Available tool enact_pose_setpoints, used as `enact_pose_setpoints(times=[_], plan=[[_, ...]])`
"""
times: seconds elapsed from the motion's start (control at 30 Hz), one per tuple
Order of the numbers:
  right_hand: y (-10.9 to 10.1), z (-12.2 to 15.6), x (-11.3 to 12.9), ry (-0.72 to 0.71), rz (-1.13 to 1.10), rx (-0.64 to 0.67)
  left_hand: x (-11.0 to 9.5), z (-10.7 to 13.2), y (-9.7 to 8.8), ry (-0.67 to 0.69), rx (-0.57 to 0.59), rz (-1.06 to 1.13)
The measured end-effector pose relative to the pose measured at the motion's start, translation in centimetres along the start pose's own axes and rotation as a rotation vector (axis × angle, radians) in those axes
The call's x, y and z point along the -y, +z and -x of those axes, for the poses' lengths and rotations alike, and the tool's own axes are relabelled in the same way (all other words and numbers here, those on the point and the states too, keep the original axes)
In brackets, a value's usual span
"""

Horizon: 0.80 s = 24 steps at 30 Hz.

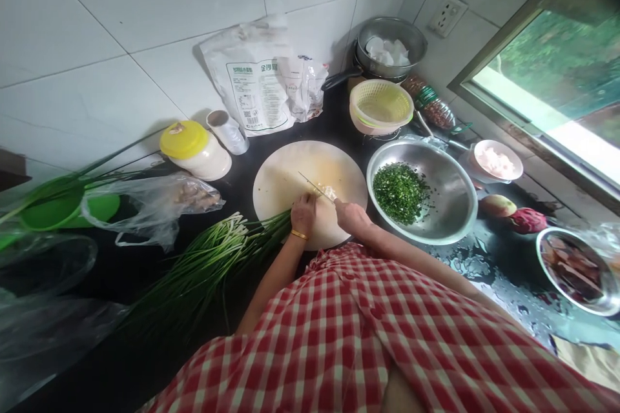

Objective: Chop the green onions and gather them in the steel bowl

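Head view: both my hands over the cutting board [334, 164]

In the head view, the round cutting board lies just in front of me on the dark counter, and I take every place from it. My right hand [353, 216], over the board's right part, has its fingers clenched round the handle of a knife [312, 186]; the thin blade points away from me and to the left. My left hand [303, 215], near the board's middle, has its fingers curled down over the ends of some scallions [213, 251], grasping them close by the blade. The rest of the bunch spreads off the board's left edge, towards me. Small white bits [329, 192] lie on the board beside the knife.

Just right of the board stands a steel bowl [450, 200] with chopped greens [400, 193] heaped in it. Farther right of the board I see a red fruit [527, 220]. Beyond the board's left side are a jar with a yellow lid [196, 150] and a roll [227, 131]; behind the board, a printed white bag [261, 93] leans on the tiles. A yellow strainer [380, 103] sits beyond the board's right side.
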State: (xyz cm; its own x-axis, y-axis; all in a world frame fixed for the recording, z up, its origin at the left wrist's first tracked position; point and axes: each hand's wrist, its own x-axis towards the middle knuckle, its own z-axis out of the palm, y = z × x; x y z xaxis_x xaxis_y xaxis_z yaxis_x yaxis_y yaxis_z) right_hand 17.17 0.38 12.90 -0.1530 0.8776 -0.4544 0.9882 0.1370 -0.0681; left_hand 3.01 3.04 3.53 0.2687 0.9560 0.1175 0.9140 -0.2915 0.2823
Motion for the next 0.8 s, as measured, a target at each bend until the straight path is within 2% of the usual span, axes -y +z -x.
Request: enact_pose_setpoints(times=[0.1, 0.4, 0.63, 0.8], plan=[[0.1, -0.4, 0.1, -0.019, 0.036, 0.011, 0.0, -0.1, 0.1, 0.026, -0.018, 0.045], [-0.9, -1.8, -0.2, -0.036, 0.060, 0.098, -0.2, -1.1, 0.1, 0.008, 0.059, 0.091], [0.2, -2.8, -0.2, -0.041, 0.035, 0.045, 0.2, -1.2, 0.7, 0.020, 0.028, 0.105], [-0.9, -2.1, -0.1, -0.054, 0.022, 0.045, 0.1, -1.1, 0.7, 0.008, 0.037, 0.107]])
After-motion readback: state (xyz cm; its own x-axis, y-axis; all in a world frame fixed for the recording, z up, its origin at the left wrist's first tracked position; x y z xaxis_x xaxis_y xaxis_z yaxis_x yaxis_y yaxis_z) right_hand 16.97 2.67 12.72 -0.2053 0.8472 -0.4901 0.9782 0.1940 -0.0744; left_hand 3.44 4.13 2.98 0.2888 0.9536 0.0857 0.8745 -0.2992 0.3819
